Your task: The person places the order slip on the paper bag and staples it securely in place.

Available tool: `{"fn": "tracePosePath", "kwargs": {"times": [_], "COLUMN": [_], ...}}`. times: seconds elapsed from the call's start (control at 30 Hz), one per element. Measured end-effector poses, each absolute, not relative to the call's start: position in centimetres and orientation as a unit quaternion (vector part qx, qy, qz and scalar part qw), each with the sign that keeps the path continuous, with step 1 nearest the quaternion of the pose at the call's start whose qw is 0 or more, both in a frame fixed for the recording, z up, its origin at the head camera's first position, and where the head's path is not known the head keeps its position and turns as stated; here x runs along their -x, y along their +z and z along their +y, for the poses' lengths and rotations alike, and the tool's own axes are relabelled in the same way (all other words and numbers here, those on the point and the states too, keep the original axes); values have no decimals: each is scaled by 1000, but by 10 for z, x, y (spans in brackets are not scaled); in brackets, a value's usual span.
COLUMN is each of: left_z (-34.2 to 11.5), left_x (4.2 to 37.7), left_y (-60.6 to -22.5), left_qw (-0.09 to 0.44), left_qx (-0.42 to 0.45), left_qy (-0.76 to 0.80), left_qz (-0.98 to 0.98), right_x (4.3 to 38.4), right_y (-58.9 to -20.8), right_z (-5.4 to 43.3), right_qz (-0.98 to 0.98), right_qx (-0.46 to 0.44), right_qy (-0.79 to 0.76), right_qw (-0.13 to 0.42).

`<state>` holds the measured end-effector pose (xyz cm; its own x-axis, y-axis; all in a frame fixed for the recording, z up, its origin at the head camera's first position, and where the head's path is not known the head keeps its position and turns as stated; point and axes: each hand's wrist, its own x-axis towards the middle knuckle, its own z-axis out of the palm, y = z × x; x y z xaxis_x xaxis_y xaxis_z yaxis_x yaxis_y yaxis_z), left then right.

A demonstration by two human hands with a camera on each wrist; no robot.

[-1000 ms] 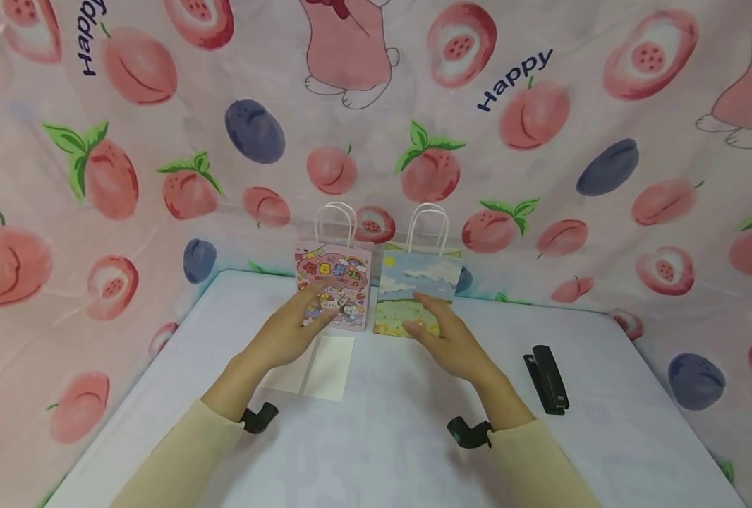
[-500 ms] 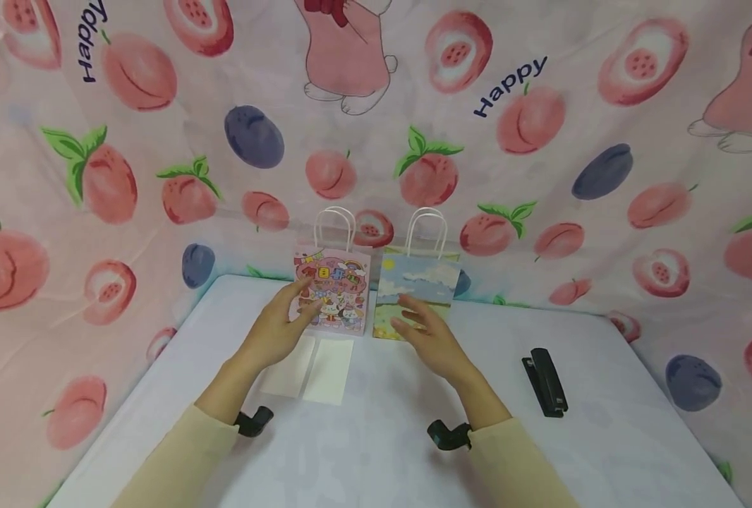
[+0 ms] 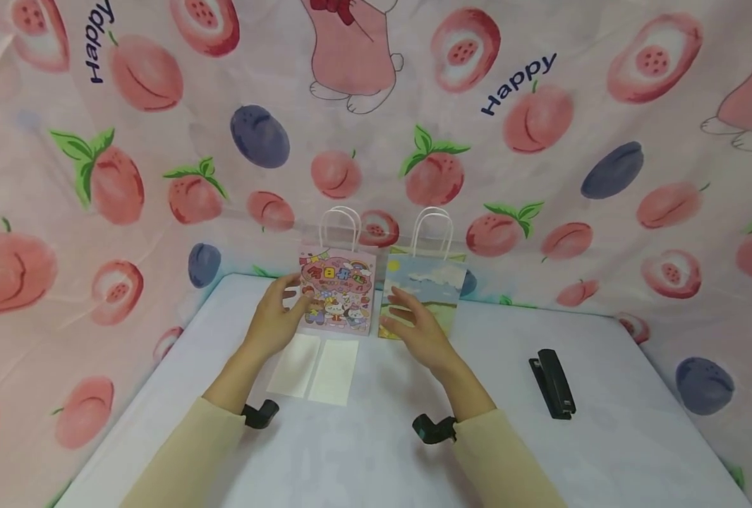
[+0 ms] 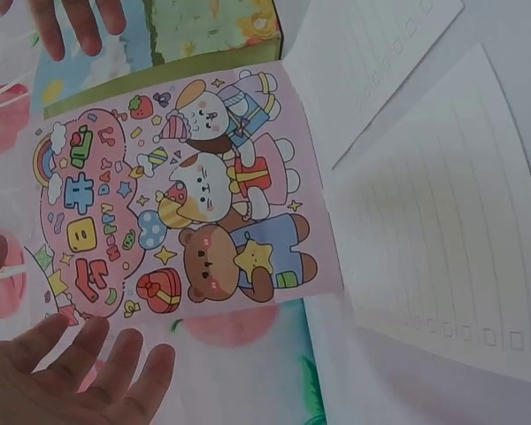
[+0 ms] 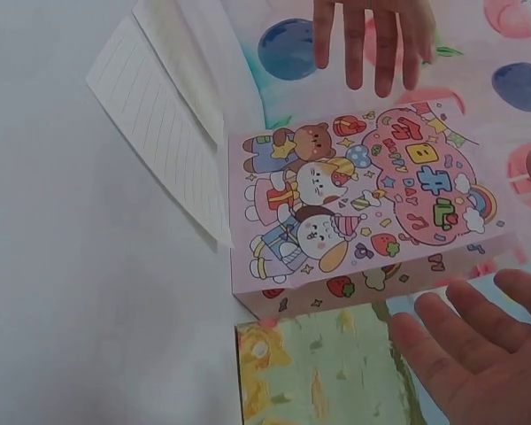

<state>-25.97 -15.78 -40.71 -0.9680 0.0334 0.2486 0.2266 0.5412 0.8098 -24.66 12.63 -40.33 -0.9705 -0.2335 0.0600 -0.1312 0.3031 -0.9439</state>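
Observation:
A pink gift bag [image 3: 338, 293] with cartoon animals and white rope handles stands upright at the back of the table. Beside its left edge is my left hand [image 3: 274, 323], fingers spread and loosely bent, holding nothing. To the right stands a second gift bag [image 3: 436, 282] painted with sky and meadow. My right hand [image 3: 422, 330] hovers in front of that bag's left part, palm turned toward the pink bag and fingers apart. The left wrist view shows the left hand's fingers [image 4: 115, 363] just off the pink bag's side.
Two lined paper sheets, one left [image 3: 295, 365] and one right [image 3: 334, 372], lie before the pink bag; small boxes run along their lines. A black stapler [image 3: 552, 383] lies on the right of the white-covered table [image 3: 376, 451]. Fruit-printed cloth [image 3: 363, 141] hangs close behind the bags.
The right hand has moved left, from the middle of the painted bag toward its left edge. The left hand has drawn back from the pink bag's front to its left side.

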Motion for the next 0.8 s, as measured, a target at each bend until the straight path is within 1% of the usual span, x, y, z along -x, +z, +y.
{"fn": "tracePosePath", "kwargs": {"times": [0.23, 0.47, 0.8], "left_z": [-162, -168, -170], "left_x": [268, 278, 288], "left_y": [-406, -408, -415], "left_qw": [95, 83, 71], "left_qx": [63, 52, 47], "left_qy": [-478, -473, -479], "left_qz": [-871, -876, -874], "right_x": [250, 254, 258], "right_y": [-403, -405, -408], "right_z": [117, 108, 103], "right_qz": [797, 785, 793], "right_qx": [100, 105, 86], "right_qy": [-592, -606, -600], "right_qw": [65, 69, 71]}}
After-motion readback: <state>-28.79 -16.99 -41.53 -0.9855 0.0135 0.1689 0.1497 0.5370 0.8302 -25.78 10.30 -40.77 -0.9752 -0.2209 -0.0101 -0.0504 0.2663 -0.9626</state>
